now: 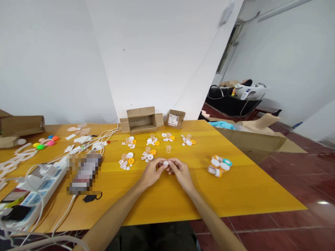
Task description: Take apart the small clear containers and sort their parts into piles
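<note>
Small white perforated disc (165,162): flat round plastic piece with several holes, too small for finer detail. Held above the yellow tabletop, just below frame centre, pinched between the fingertips of the left hand (152,172) and the right hand (180,173), which meet around it, partly covering its edges.

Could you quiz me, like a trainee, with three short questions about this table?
1. True or false: both hands pinch one small white part.
2. Which lies nearest the right hand: A the power strip, B the finished capsules, C the open cardboard box?
3. What colour is the tabletop?

Key:
1. True: the left hand and right hand meet on the small white part.
2. B, the finished capsules; the power strip and open cardboard box lie farther away.
3. Yellow, the tabletop.
</note>
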The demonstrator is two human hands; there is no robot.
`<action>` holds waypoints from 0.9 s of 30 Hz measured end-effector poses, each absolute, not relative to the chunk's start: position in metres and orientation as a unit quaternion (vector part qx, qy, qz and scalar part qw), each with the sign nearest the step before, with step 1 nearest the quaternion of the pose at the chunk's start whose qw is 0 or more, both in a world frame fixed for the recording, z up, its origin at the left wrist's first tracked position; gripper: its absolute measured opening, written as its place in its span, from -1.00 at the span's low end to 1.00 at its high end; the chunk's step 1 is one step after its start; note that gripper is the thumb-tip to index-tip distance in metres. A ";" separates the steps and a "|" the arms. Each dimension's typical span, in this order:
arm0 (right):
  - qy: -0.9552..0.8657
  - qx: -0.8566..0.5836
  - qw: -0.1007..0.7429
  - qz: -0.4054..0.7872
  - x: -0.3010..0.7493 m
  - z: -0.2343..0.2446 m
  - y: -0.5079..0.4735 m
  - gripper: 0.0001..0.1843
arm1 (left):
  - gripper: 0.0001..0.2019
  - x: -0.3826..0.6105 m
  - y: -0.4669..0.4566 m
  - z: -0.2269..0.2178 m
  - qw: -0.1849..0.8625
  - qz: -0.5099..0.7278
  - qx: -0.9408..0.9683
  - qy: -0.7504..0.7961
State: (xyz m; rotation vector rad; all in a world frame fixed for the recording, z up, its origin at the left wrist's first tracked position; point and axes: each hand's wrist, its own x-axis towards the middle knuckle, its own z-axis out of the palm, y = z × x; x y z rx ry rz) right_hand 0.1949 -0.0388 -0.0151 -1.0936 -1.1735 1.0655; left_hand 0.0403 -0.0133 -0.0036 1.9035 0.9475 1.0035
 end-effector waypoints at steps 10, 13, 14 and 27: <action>-0.535 -0.472 0.536 0.451 0.190 -0.012 -0.041 -0.37 | -0.80 0.039 -0.012 -0.001 0.421 0.440 0.715 0.342; -0.560 -0.483 0.514 0.434 0.189 -0.012 -0.041 -0.36 | -0.77 0.039 -0.011 -0.002 0.437 0.446 0.705 0.335; -0.566 -0.486 0.510 0.429 0.189 -0.013 -0.041 -0.35 | -0.76 0.039 -0.011 -0.002 0.445 0.446 0.700 0.335; -0.598 -0.468 0.476 0.443 0.195 -0.014 -0.040 -0.30 | -0.57 0.039 -0.012 0.002 0.566 0.419 0.659 0.264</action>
